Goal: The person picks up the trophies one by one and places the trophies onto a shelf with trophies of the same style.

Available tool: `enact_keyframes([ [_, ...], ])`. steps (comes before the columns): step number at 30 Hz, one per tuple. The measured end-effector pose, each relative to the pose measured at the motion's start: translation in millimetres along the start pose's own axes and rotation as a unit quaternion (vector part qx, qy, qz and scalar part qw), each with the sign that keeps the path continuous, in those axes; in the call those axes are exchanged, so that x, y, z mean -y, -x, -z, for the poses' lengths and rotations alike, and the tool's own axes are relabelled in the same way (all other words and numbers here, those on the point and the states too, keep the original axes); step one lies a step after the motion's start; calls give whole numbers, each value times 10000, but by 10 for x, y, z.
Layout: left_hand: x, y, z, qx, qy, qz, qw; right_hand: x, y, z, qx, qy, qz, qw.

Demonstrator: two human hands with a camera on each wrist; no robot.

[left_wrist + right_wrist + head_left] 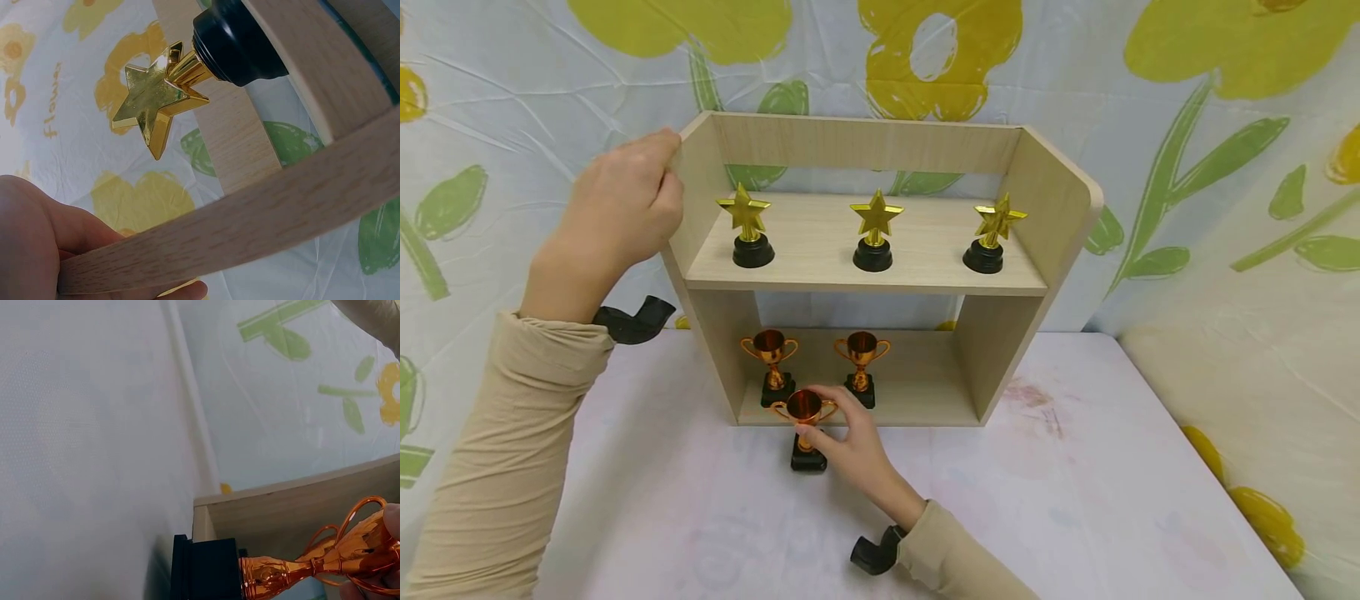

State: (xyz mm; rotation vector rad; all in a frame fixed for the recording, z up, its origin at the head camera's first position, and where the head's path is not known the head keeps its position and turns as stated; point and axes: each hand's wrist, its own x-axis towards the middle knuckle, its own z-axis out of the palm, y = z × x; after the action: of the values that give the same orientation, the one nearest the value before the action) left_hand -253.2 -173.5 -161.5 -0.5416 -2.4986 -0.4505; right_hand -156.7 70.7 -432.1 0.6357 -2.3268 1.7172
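Observation:
My left hand grips the upper edge of the left side panel of a small two-tier wooden shelf. In the left wrist view, thumb and fingers lie on either side of that panel. With my right hand I pinch the cup of a bronze-coloured trophy, held upright at the front of the lower tier. Its black base shows in the right wrist view. Behind it, two matching trophies, the left one and the middle one, stand on the lower tier.
On the upper tier stand three gold star trophies on black bases: left, middle and right. A white-covered table carries the shelf. Flower-patterned cloth hangs behind. Each wrist has a black fitting.

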Motion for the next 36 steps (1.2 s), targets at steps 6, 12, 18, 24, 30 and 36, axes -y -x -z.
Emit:
enact_keyframes([
  [6,-5,2,4,8,6,-13,10000,5,-7,45,-101,-3,-58,9999],
  [12,8,-3,-1,-1,-6,-26,10000,0,-5,85,-179,64,-139,9997],
  [18,2,1,-6,-48,-5,-44,10000,59,-15,120,-233,-3,-273,9994],
  [24,1,7,-5,-79,11,-69,9999,253,5,189,-296,90,-253,9992],
  [30,-1,5,-3,-57,-27,-76,10000,422,32,272,-294,77,-377,9988],
  [36,3,5,-4,-87,-11,-102,9999,430,46,308,-364,97,-421,9984],
])
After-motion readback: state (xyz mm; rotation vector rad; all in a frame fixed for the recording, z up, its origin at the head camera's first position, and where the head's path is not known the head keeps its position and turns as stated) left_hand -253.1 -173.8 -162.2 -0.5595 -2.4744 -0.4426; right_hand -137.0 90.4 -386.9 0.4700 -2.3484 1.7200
